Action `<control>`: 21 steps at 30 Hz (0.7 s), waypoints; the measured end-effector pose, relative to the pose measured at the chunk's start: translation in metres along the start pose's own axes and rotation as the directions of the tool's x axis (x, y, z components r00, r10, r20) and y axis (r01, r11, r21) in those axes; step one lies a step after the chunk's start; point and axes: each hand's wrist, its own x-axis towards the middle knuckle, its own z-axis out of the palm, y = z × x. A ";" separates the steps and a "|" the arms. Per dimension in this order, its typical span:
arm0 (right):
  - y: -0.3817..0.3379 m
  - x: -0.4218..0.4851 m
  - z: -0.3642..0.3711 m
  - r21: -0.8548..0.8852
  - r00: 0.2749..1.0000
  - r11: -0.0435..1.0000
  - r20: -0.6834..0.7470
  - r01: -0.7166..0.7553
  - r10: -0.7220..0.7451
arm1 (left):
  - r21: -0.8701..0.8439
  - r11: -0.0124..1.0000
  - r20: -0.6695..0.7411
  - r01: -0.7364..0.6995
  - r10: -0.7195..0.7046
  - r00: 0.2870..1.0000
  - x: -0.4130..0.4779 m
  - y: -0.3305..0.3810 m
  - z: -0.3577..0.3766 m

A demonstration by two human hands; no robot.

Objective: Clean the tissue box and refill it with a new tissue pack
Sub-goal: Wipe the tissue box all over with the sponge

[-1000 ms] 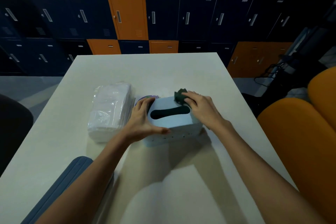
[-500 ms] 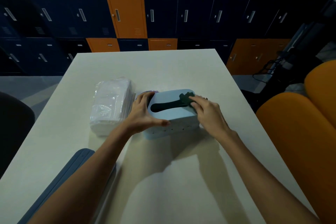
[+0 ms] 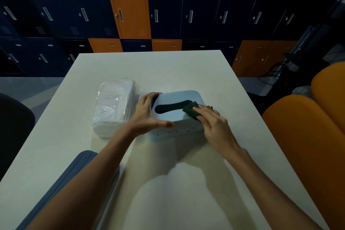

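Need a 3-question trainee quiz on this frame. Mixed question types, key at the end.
1. Multiple choice: what does the right hand hold against the top of the tissue box?
A) a dark green pad
B) a spray bottle
C) a loose tissue

2. True or false: the wrapped tissue pack is already inside the box.

3. Fill in: the left hand grips the box at its ___ end (left or right).

Key
1. A
2. False. The pack lies on the table to the left of the box.
3. left
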 end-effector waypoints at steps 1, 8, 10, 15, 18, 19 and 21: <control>-0.004 0.004 0.005 0.002 0.998 0.999 -0.034 -0.052 0.052 | 0.004 1.000 -0.002 0.001 -0.001 1.000 0.000 0.000 0.000; -0.019 -0.030 0.010 -0.003 0.994 0.997 0.070 0.083 -0.083 | 0.000 1.000 0.007 0.011 -0.011 1.000 0.001 -0.001 -0.001; -0.010 -0.030 -0.008 0.033 0.987 0.996 0.133 0.084 -0.087 | 0.007 1.000 0.011 0.017 -0.017 1.000 0.001 -0.001 0.000; 0.001 0.024 -0.024 0.038 0.993 0.998 -0.102 -0.048 0.051 | 0.009 1.000 0.005 0.015 -0.015 1.000 0.000 -0.001 0.001; 0.000 0.061 -0.003 -0.025 0.978 0.977 -0.014 -0.210 0.210 | 0.005 1.000 0.004 0.011 -0.011 1.000 -0.001 0.000 0.000; -0.003 0.071 0.007 -0.068 0.971 0.968 -0.003 -0.240 0.240 | 0.006 1.000 0.004 0.011 -0.011 1.000 -0.001 0.000 0.001; -0.013 0.088 0.026 -0.208 0.969 0.948 -0.013 -0.242 0.245 | 0.010 1.000 -0.006 0.018 -0.018 1.000 -0.001 0.001 0.001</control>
